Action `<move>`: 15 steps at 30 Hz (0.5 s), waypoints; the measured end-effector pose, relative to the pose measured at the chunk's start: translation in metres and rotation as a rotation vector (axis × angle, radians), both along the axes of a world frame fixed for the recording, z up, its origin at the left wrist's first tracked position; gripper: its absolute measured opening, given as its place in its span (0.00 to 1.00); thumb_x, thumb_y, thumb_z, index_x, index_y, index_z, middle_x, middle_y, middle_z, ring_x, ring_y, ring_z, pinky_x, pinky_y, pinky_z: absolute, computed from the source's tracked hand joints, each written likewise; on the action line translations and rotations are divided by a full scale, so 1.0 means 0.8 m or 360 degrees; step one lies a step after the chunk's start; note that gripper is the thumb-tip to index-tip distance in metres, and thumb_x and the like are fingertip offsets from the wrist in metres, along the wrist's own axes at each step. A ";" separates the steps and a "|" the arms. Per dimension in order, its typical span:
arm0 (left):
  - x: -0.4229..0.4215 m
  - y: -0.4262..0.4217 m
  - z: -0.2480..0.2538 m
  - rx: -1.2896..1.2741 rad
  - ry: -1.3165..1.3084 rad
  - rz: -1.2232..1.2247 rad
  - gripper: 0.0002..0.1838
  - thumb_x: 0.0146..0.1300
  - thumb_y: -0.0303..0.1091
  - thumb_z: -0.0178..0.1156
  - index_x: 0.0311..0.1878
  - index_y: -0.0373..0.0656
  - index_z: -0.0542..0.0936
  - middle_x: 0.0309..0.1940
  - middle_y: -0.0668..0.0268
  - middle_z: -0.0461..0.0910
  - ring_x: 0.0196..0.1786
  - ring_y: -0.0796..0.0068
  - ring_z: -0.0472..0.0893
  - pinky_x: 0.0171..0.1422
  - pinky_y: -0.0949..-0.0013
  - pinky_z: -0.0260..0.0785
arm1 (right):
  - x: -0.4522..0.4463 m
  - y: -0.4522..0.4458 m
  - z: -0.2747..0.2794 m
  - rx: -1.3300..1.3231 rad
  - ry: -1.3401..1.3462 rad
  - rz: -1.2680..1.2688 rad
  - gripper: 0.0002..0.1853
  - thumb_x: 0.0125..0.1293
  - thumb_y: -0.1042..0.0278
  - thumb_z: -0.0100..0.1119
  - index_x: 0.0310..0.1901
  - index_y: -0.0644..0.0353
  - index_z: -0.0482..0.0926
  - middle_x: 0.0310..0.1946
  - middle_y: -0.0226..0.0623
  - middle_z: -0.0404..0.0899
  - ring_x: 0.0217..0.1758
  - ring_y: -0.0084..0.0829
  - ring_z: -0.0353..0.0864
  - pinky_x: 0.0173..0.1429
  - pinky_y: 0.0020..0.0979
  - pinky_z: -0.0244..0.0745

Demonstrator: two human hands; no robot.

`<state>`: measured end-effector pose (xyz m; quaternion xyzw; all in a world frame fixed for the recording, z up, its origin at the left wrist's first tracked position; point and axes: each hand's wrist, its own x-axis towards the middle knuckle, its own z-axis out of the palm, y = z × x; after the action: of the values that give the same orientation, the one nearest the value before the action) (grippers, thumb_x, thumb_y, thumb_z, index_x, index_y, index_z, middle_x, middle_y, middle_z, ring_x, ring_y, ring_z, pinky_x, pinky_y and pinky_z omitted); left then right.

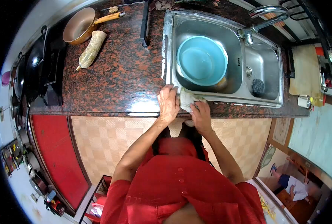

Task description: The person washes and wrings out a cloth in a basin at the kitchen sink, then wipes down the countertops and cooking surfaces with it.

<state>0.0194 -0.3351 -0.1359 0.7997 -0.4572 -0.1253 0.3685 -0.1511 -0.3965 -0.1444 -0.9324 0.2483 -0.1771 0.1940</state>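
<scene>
Right hand [201, 112] has fingers closed on crumpled cloth [187, 100]; left hand [168, 101] bends its fingers beside steel sink [233, 41], hold unclear.

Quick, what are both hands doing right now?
Left hand: fingers at the sink corner, by the cloth; can't tell if it's holding on.
Right hand: closed, its grip on the cloth.

In front of us the basin [202, 60] sits in the sink [181, 27], its big bowl; the scrubber [258, 86] lies in the small one (to our right). Left, on the counter [125, 59], the gourd [92, 50] lies before the pan [80, 26].
</scene>
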 end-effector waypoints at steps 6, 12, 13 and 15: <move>-0.067 -0.035 -0.008 -0.0119 -0.0146 -0.0062 0.16 0.49 0.23 0.54 0.44 0.34 0.73 0.51 0.51 0.65 0.59 0.48 0.62 0.61 0.50 0.55 | -0.112 -0.090 0.007 -0.0133 0.0137 -0.0035 0.18 0.49 0.79 0.56 0.45 0.63 0.73 0.44 0.44 0.67 0.49 0.46 0.66 0.52 0.45 0.62; -0.138 -0.100 -0.030 0.0008 -0.0169 0.0164 0.15 0.53 0.31 0.56 0.43 0.37 0.73 0.50 0.53 0.66 0.59 0.51 0.62 0.61 0.48 0.52 | -0.270 -0.196 0.003 -0.0104 0.0178 -0.0278 0.16 0.53 0.79 0.52 0.46 0.63 0.74 0.46 0.45 0.69 0.53 0.47 0.66 0.58 0.43 0.60; -0.145 -0.111 -0.022 0.0092 -0.0183 0.0258 0.15 0.53 0.33 0.57 0.44 0.38 0.73 0.51 0.53 0.66 0.59 0.52 0.62 0.61 0.48 0.50 | -0.294 -0.214 -0.001 -0.0131 0.0193 -0.0340 0.15 0.55 0.78 0.51 0.46 0.64 0.74 0.47 0.45 0.69 0.53 0.47 0.66 0.58 0.42 0.60; -0.159 -0.128 -0.026 0.0078 -0.0155 0.0317 0.16 0.55 0.35 0.56 0.47 0.39 0.72 0.51 0.54 0.65 0.60 0.52 0.61 0.62 0.47 0.47 | -0.343 -0.241 -0.005 -0.0146 0.0214 -0.0404 0.15 0.56 0.78 0.51 0.46 0.64 0.74 0.47 0.46 0.69 0.54 0.48 0.66 0.58 0.42 0.60</move>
<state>-0.1078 -0.4378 -0.1563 0.8552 -0.3894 -0.0603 0.3367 -0.4254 -0.5895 -0.1487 -0.9112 0.3681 -0.1484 0.1102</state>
